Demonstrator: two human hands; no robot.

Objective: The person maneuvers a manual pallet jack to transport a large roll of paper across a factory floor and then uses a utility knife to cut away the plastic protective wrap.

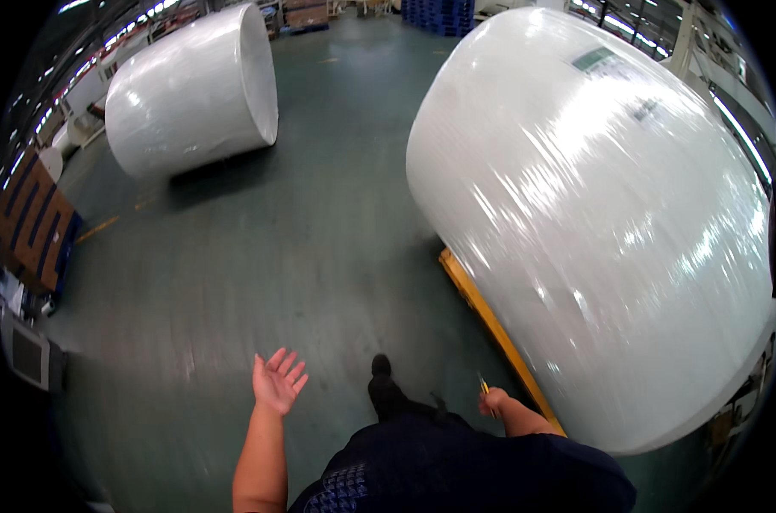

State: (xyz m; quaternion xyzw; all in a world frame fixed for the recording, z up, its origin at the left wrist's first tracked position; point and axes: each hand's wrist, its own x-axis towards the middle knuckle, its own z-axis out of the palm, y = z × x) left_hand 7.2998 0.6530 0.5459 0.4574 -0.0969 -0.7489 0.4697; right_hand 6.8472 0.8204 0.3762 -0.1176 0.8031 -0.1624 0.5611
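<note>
My left hand [277,385] is held out over the floor with its fingers spread and nothing in it. Low at the right, my right hand [493,400] is closed around a slim yellow utility knife [485,387], whose thin tip points forward. Just beyond that hand lies a huge white roll [567,222] wrapped in shiny clear film, with a green-and-white label [606,61] on its upper side. A yellow bar [499,333] runs along the floor at the roll's near left edge. Neither hand visibly touches the roll.
A second wrapped white roll [191,94] lies on the floor at the far left. Stacked brown cartons [33,214] and a grey screen unit [31,352] stand at the left edge. Blue pallets [439,15] are piled at the back. My shoe [381,366] is on the green floor.
</note>
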